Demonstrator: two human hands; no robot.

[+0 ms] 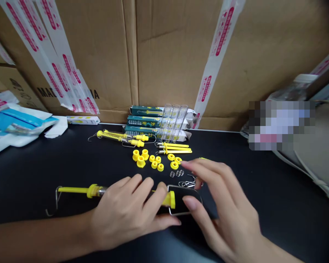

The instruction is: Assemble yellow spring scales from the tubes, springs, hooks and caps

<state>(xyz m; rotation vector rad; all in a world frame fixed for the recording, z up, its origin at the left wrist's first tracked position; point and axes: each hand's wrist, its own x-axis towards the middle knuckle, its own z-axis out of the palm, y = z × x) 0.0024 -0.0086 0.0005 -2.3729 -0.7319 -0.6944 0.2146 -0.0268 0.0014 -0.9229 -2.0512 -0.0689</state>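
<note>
Left hand (128, 210) wrapped over the middle of a yellow spring scale (92, 191), gripping it; the scale lies crosswise under that palm. Yellow rod end and wire hook (56, 199) stick out left of the left hand; yellow end cap (169, 199) and wire loop (183, 214) point toward the right hand (224, 208). Right hand: thumb and fingers spread around the loop; can't tell if they touch it.

Just past right fingertips: loose metal hooks (186, 184), small springs (171, 174), yellow rings (174, 165). Beyond left knuckles: small yellow collars (160, 167), larger flanged caps (140, 162). Farther out, ahead of both hands: yellow rods (179, 151), more spring scales (112, 136), clear tubes (172, 122) lying across green boxes (142, 121). Farthest ahead: big taped carton (167, 62). Far left past the left hand: blue packet (22, 118). All on black table (30, 175), carton behind.
</note>
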